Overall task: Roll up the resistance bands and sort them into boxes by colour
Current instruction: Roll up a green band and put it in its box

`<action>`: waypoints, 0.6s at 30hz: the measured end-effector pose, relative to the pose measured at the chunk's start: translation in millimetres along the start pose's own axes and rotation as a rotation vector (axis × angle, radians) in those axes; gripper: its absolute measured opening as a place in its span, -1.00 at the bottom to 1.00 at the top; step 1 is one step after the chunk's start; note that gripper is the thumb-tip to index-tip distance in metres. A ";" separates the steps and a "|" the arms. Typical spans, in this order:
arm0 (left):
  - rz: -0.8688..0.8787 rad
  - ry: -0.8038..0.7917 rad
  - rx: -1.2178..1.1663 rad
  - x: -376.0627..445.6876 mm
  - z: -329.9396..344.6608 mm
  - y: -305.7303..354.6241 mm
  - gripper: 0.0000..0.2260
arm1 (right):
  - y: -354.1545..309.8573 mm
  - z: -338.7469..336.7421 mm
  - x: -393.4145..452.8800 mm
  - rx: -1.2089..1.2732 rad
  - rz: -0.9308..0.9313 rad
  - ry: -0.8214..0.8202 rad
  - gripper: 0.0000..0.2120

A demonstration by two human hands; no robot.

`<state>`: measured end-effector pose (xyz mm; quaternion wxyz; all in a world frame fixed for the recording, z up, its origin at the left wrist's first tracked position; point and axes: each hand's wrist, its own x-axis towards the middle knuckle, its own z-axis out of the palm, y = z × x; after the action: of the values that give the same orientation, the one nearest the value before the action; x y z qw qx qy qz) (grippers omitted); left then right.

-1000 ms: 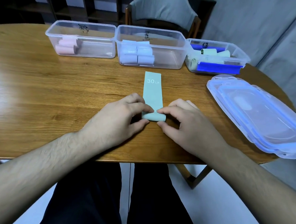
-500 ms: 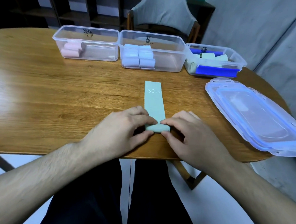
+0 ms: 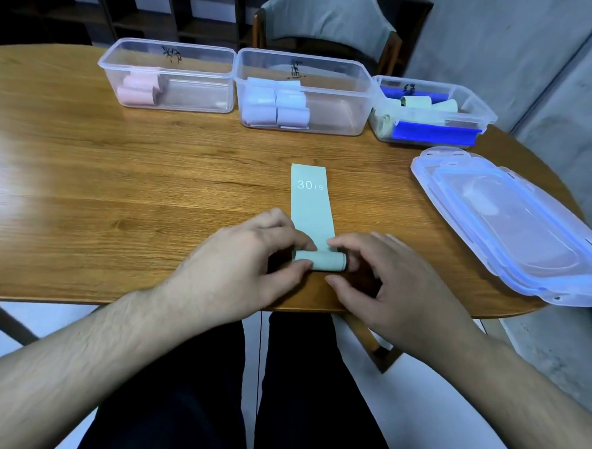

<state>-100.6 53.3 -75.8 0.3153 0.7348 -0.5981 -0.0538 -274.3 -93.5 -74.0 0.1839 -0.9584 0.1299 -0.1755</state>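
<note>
Wooden table [image 3: 118, 187], pink [image 3: 139, 87], lilac [image 3: 277, 103], green rolls [image 3: 416, 102] boxed (separately), fingers [image 3: 300, 240] pinching green band [image 3: 311, 204].

The green band [image 3: 311, 204] reads "30 LB"; box markings seem illegible.

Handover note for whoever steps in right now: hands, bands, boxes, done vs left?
Left hand and right hand: both pinch the rolled near end of the green band.
The band's far part, marked 30 LB, lies flat on the table.
Done: pink rolls in the left box, lilac rolls in the middle box, green rolls in the right box.
Left: finish rolling, then drop it in the right box.
Stacked lids lie at right.
</note>
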 end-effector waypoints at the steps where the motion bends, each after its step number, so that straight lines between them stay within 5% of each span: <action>1: -0.014 0.000 -0.003 0.5 0.7 -0.5 -0.81 | -0.4 0.1 0.3 0.006 -0.002 -0.004 -0.70; 7: -0.066 -0.010 -0.019 3.8 2.2 -1.3 -0.67 | -1.8 -0.2 8.0 -0.003 0.016 -0.004 -0.81; 18: -0.022 0.027 0.109 5.8 2.2 1.3 -0.75 | -1.4 -3.0 23.2 0.018 0.109 -0.077 -0.70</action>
<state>-101.0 47.1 -75.1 0.2824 0.7580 -0.5878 -0.0147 -254.2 -100.5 -64.1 0.2067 -0.9542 0.1734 -0.1293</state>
